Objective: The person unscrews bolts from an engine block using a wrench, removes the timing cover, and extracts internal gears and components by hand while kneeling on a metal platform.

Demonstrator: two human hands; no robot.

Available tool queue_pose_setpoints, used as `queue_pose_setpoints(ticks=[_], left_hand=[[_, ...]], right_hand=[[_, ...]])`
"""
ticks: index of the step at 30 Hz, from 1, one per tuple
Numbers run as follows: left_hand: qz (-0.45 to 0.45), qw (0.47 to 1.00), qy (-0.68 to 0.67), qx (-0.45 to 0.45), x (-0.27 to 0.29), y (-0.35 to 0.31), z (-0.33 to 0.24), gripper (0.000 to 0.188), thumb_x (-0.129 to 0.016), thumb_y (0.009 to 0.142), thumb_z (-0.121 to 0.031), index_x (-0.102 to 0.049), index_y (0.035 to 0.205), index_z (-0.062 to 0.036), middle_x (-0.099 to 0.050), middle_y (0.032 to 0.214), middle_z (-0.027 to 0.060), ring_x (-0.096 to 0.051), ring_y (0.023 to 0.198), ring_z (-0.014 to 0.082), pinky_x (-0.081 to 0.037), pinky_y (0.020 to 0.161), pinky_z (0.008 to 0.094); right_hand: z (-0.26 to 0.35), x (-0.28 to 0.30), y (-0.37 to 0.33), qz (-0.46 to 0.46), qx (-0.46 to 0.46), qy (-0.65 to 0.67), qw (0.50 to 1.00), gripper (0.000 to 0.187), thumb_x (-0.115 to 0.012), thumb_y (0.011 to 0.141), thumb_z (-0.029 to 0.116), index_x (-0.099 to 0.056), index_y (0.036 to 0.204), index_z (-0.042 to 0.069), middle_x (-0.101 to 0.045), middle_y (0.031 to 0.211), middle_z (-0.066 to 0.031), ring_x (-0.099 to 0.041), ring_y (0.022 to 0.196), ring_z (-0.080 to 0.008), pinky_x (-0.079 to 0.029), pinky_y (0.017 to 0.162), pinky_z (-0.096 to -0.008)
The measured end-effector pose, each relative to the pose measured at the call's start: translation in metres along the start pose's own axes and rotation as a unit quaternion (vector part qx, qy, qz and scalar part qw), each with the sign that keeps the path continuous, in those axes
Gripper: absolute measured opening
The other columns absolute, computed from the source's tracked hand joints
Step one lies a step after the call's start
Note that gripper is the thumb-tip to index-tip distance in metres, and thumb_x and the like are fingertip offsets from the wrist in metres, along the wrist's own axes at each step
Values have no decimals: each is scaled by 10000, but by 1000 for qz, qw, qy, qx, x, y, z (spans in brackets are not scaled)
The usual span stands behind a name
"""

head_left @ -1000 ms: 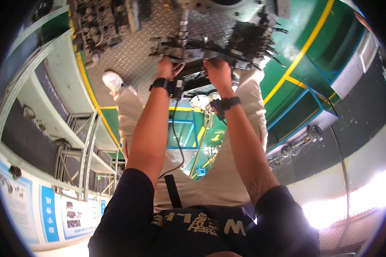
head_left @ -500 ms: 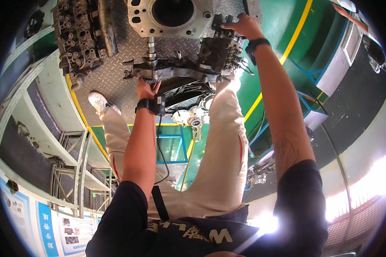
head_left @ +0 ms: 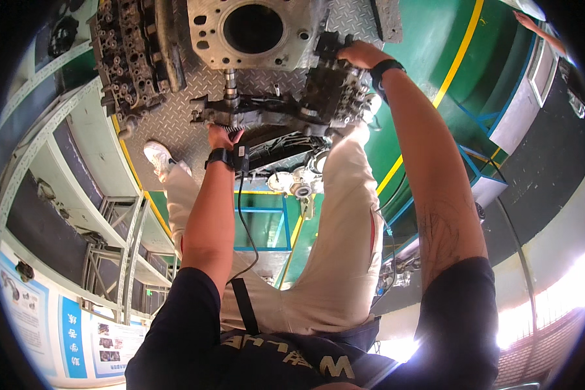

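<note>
My left hand [head_left: 224,135] is closed at the near left edge of a long dark engine casting [head_left: 266,112], beside a ribbed, toothed edge; its fingertips are partly hidden. Further right, my right hand [head_left: 365,54] grips the far end of a dark, greasy pump-like unit [head_left: 328,84] with a row of fittings along its right side. This unit meets the casting's right end. A bright stepped shaft [head_left: 231,84] stands between the casting and the grey engine block [head_left: 208,53] with its large round bore.
A dark cylinder head [head_left: 125,55] lies left of the block on the diamond-plate platform [head_left: 195,88]. Below the casting are a black ribbed part [head_left: 273,148] and silvery round parts [head_left: 300,185]. Grey shelving [head_left: 58,182] runs along the left. At upper right, another person's arm [head_left: 533,27] shows.
The view has shifted slightly, so the engine parts appear a little lower and the block a little left. Both hands keep their places on the casting and the pump-like unit.
</note>
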State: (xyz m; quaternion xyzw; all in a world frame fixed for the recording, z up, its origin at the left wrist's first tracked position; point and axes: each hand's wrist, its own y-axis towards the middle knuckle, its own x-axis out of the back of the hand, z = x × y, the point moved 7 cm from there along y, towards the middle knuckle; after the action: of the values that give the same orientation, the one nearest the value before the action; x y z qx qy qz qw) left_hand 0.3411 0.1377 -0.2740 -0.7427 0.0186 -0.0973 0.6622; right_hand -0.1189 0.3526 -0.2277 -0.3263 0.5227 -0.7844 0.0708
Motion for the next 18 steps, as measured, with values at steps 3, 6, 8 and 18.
queue_pose_setpoints(ticks=[3, 6, 8, 18], left_hand=[[-80, 997, 17, -14, 20, -15, -12, 598, -286, 1076, -600, -562, 1396, -177, -593, 1401, 103, -617, 1186, 383, -614, 844, 593], [-114, 993, -19, -38, 5, -31, 9, 613, -264, 1079, -596, -548, 1418, -171, -545, 1453, 102, -573, 1254, 384, -608, 851, 613], [-114, 993, -7, -21, -29, -57, 7, 578, -263, 1092, -551, -538, 1441, -181, -521, 1484, 101, -547, 1289, 386, -592, 900, 638], [-47, 995, -91, 17, -17, -6, 28, 597, -442, 1036, -613, -500, 1411, -153, -637, 1230, 126, -647, 1042, 345, -586, 901, 569]], right_hand=[[68, 42, -48, 22, -126, 103, 987, 514, -642, 865, 454, -736, 1202, 79, -682, 1298, -216, -623, 1244, -407, -496, 1043, -479], [46, 42, -74, -14, -117, 51, 992, 546, -647, 843, 451, -733, 1188, 37, -682, 1290, -231, -626, 1240, -413, -497, 1050, -469], [55, 69, -103, -33, -162, 128, 978, 535, -633, 837, 419, -731, 1169, 11, -686, 1273, -242, -643, 1217, -412, -505, 1046, -472], [85, 94, -122, -137, -270, 28, 953, 698, -625, 837, 615, -678, 1301, 96, -711, 1251, -202, -653, 1204, -406, -513, 1012, -496]])
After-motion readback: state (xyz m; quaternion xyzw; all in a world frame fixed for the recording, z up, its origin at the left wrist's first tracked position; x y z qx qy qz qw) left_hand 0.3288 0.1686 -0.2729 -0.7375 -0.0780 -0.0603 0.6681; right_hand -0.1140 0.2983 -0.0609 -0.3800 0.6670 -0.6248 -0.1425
